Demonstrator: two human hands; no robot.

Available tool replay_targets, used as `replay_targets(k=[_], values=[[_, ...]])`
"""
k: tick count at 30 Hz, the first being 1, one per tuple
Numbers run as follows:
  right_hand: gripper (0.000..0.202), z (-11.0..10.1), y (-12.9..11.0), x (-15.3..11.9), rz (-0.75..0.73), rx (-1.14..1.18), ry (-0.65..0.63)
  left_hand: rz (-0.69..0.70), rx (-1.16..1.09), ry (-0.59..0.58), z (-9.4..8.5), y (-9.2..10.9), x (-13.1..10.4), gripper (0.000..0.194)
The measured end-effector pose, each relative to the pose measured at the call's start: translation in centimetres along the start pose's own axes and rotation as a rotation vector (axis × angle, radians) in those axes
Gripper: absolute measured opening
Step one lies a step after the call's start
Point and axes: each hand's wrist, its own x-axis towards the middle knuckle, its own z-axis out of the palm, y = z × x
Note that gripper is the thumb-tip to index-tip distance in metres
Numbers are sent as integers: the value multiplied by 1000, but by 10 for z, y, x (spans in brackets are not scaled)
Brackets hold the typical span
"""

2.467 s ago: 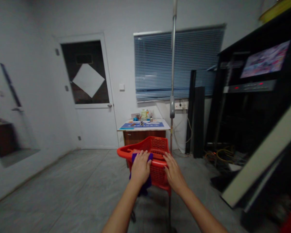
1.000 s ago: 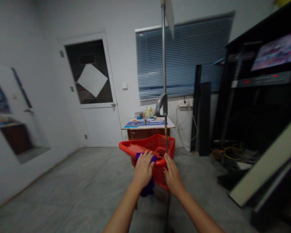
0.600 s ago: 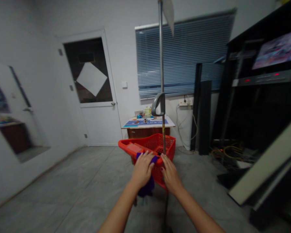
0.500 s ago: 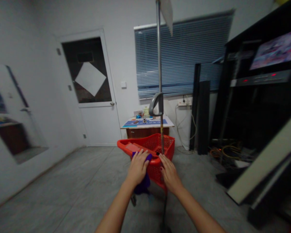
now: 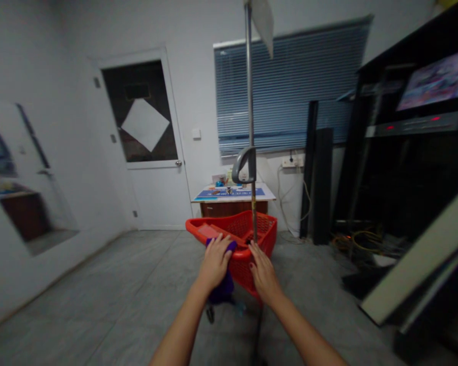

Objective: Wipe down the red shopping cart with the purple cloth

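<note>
A red plastic cart basket (image 5: 248,279) stands in front of me, with a tall metal pole (image 5: 250,101) rising from it and a grey handle (image 5: 246,165) partway up. My left hand (image 5: 215,262) presses a purple cloth (image 5: 223,288) against the basket's near rim, its fingers curved over the cloth. The cloth hangs down outside the basket. My right hand (image 5: 264,269) rests on the rim near the foot of the pole, fingers stretched and lying together over the edge.
Behind the basket, a low table (image 5: 209,198) bears small items. A white door (image 5: 158,195) is at the left. Dark shelving with a lit screen (image 5: 437,79), a leaning pale board (image 5: 416,259) and yellow cables (image 5: 368,241) are at the right.
The view has shifted slightly, so the room appears a little further right. Both hands appear slightly further left against the basket rim; the left stays on the cloth.
</note>
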Motion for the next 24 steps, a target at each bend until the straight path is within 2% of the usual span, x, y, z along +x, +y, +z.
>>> replay_targets(k=[4,9,11,15,18,22,24], values=[[52,4,-5,4,-4,2,-11,-75,15,37,1,-1,1,38],[56,14,-13,5,-12,-28,-7,2,14,-22,2,15,-4,38],[57,16,-18,7,-5,-56,-22,5,18,-27,-1,12,-4,39],[54,18,-29,12,9,-111,-65,-89,11,6,-6,-5,-2,37],[54,25,-34,15,6,-130,-60,-140,-1,51,-5,-7,-4,38],[53,36,-38,14,-3,-153,-3,-50,2,29,-3,0,-11,38],[53,39,-40,13,-16,-165,4,-19,1,1,-5,-3,-12,38]])
